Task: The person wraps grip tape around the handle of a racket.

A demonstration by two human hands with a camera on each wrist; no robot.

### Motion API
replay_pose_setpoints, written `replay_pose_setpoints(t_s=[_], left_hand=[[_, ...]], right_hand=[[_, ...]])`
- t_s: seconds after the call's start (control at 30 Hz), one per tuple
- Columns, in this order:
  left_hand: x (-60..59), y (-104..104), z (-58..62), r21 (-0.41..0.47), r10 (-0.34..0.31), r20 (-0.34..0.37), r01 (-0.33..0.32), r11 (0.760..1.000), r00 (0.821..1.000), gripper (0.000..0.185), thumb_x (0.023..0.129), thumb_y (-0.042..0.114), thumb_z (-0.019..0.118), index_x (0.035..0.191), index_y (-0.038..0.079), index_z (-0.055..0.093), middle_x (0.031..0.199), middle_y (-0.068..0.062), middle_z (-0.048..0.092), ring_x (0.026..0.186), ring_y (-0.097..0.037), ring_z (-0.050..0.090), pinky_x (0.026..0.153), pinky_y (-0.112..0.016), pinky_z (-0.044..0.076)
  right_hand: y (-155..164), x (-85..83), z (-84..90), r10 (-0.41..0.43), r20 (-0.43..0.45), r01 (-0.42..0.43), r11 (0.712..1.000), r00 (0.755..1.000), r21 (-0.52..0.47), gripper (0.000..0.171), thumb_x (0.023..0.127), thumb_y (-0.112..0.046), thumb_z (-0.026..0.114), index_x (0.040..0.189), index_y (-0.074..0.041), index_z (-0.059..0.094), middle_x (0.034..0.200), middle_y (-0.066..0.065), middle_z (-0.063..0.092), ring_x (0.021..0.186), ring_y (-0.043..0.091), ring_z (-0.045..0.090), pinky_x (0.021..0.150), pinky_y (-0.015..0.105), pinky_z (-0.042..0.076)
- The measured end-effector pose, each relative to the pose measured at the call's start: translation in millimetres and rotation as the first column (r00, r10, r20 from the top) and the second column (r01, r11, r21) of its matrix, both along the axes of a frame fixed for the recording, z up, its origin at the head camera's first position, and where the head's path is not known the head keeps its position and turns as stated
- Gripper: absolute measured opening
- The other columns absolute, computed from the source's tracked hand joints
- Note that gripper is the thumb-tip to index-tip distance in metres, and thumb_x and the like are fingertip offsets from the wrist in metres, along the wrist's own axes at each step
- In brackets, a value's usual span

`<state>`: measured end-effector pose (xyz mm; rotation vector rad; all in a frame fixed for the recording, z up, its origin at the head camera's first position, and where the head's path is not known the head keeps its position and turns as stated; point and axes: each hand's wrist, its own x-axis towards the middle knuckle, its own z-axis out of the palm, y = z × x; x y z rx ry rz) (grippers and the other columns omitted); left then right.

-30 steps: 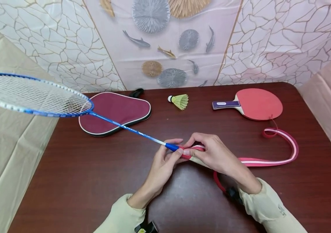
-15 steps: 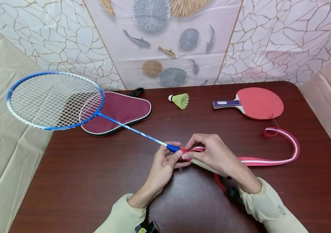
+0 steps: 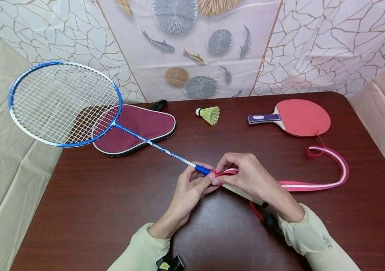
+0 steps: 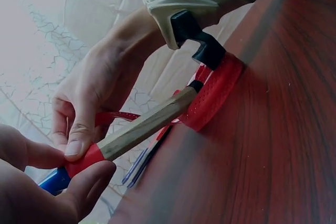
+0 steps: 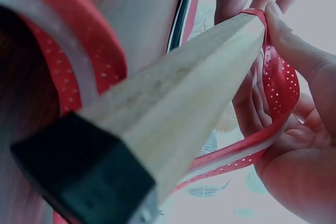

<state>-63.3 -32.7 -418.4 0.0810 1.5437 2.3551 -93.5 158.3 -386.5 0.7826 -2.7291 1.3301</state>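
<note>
A blue and white badminton racket is held above the table, its strung head to the left and its bare wooden handle to the right. My left hand grips it at the blue cone, with the thumb on the first red turn at the handle's top. There, my right hand pinches red perforated grip tape between thumb and fingers. The loose tape has a pale centre stripe, loops past the handle and trails right across the table. A black cap covers the handle's butt.
A maroon paddle case lies at the back left, partly behind the racket head. A yellow shuttlecock sits at back centre. At the back right lies a red table tennis paddle, the tape's curled end close by. The dark wooden table meets a patterned backdrop.
The racket has turned: its head swung right, fully into the head view, then tipped up to show more of its strings. Both hands stay in nearly the same place.
</note>
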Motion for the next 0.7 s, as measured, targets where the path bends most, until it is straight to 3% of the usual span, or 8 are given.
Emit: replay_pose_setpoints(t_s=[0.33, 0.7], left_hand=[[1.2, 1.2, -1.7, 0.030, -0.017, -0.072, 0.020, 0.999, 0.997, 0.033, 0.094, 0.008, 0.066, 0.119, -0.007, 0.051, 0.114, -0.023, 0.057, 0.097, -0.032, 0.068, 0.088, -0.053, 0.050], [0.4, 0.7, -5.7, 0.045, -0.009, -0.120, 0.015, 0.999, 0.993, 0.034, 0.094, 0.008, 0.066, 0.120, -0.008, 0.050, 0.115, -0.024, 0.059, 0.097, -0.030, 0.068, 0.087, -0.054, 0.050]], right_hand=[[7.5, -0.6, 6.1, 0.030, -0.029, -0.028, 0.999, 0.999, 0.042, 0.022, 0.073, -0.030, 0.087, 0.085, -0.026, 0.069, 0.077, -0.020, 0.064, 0.070, 0.003, 0.058, 0.063, 0.025, 0.047], [19.9, -1.7, 13.3, 0.133, -0.022, -0.131, 0.989, 0.991, 0.068, 0.014, 0.086, -0.018, 0.078, 0.095, -0.028, 0.073, 0.086, -0.022, 0.067, 0.076, 0.002, 0.061, 0.069, 0.027, 0.049]])
